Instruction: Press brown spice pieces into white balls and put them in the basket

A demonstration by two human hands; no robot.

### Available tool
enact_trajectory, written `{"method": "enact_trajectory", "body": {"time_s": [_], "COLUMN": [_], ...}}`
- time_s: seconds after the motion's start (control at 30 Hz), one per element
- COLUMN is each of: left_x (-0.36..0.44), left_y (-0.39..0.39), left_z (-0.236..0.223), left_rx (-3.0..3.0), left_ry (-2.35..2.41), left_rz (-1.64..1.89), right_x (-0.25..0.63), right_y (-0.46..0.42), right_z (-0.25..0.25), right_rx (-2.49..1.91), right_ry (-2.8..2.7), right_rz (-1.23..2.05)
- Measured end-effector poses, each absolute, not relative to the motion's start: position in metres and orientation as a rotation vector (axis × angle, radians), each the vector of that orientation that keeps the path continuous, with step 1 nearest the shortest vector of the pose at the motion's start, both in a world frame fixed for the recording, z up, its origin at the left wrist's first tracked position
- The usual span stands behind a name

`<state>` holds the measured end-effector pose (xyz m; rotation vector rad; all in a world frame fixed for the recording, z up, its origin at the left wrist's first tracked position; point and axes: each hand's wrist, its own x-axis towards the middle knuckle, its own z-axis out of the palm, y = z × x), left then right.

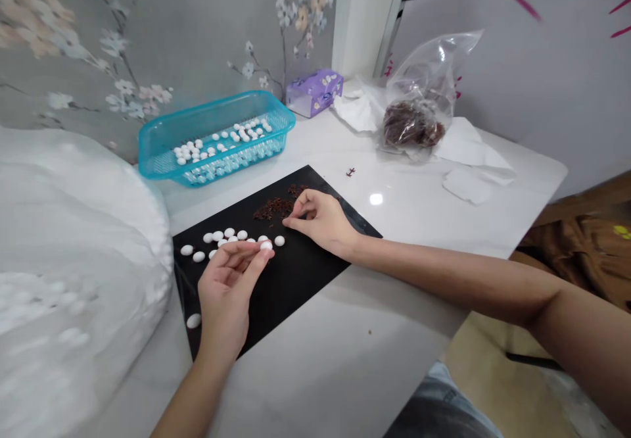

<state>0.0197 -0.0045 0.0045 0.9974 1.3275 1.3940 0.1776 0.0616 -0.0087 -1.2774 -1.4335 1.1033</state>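
White ball (266, 246) sits pinched in the left hand (227, 293) over the black mat (296, 280); right hand (323, 224) is pressed together, can't tell on what. Loose grip and it'd probably roll off.

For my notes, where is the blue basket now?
In the head view, the blue basket stands left of centre, beyond the black mat and left of the purple pack.

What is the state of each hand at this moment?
Left hand: closed, holding a white ball.
Right hand: pinched closed; whether it holds anything cannot be told.
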Motion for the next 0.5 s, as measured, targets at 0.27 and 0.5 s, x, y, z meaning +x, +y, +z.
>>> {"method": "enact_trajectory", "body": {"time_s": [0.27, 0.5], "left_x": [0.018, 0.019], "left_y": [-0.006, -0.006], "left_z": [0.004, 0.004], "left_rx": [1.006, 0.996], "left_ry": [1.336, 1.326], "left_rz": [1.381, 1.387], "right_x": [0.182, 0.187], "right_y": [0.071, 0.073], "right_z": [-0.004, 0.001], "right_rx": [-1.243, -1.217], "right_ry": [-1.666, -1.961], "right_rz": [1.117, 0.913]}}
